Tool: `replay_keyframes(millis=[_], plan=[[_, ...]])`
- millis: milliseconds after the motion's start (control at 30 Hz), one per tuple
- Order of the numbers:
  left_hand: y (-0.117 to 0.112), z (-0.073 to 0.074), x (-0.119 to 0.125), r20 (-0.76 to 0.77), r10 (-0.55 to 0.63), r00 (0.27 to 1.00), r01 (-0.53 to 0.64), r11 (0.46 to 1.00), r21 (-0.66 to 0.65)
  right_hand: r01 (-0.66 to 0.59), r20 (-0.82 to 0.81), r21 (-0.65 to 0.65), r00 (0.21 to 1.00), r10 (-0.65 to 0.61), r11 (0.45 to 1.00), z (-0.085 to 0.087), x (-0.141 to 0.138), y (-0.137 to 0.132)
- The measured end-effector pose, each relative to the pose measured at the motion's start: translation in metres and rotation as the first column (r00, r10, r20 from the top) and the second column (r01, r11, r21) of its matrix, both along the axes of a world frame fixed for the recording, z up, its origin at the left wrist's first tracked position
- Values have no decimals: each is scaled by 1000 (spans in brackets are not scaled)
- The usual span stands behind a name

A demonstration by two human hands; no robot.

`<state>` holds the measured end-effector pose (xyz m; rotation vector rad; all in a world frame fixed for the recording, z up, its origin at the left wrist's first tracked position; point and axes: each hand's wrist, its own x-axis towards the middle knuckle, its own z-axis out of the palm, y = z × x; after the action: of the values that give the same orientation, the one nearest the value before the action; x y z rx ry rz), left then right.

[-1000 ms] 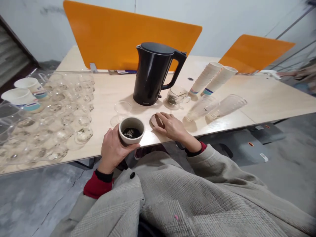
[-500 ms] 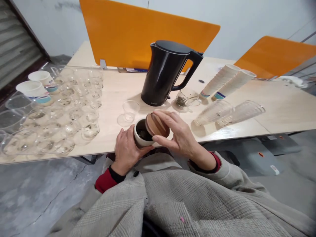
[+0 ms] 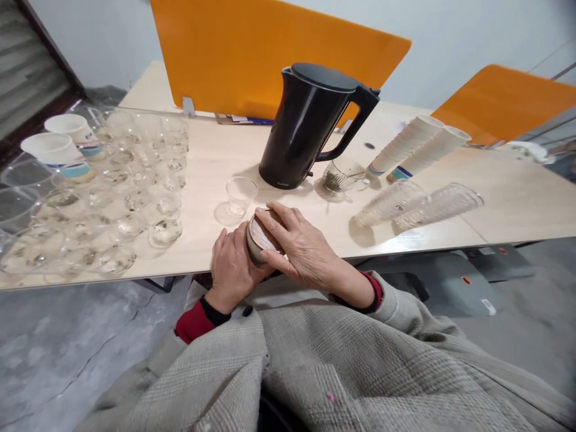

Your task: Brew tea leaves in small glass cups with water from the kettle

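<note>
My left hand is wrapped round the side of a small pale canister near the table's front edge. On the canister's mouth sits a round wooden lid, partly covered by my fingers. My right hand grips this lid from above, fingers over its top and thumb at the near rim. Just beyond the canister stands a single clear plastic cup. A clear glass cup with a handle, dark tea leaves inside, is farther right.
A black electric kettle stands behind the hands. Many clear cups holding dark leaves crowd the left, beside two paper cups. Stacked paper cups and stacked plastic cups lean at right. Orange dividers line the back.
The lid, held tilted above the open canister half a second ago, now covers its mouth. My right hand has moved left and down with it. The left hand keeps its hold.
</note>
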<state>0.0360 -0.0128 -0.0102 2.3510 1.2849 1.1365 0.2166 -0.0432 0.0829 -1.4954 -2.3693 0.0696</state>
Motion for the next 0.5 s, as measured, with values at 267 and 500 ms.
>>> replay_keyframes(millis=[267,500], plan=[[4,-1,-10,-45,-63,997,62,998,-7,-31,-242,48,969,41,998,-15,8,8],[7,2,-16,-146,-131,980,129,991,-26,108,-268,315,963,-21,943,33,43,44]])
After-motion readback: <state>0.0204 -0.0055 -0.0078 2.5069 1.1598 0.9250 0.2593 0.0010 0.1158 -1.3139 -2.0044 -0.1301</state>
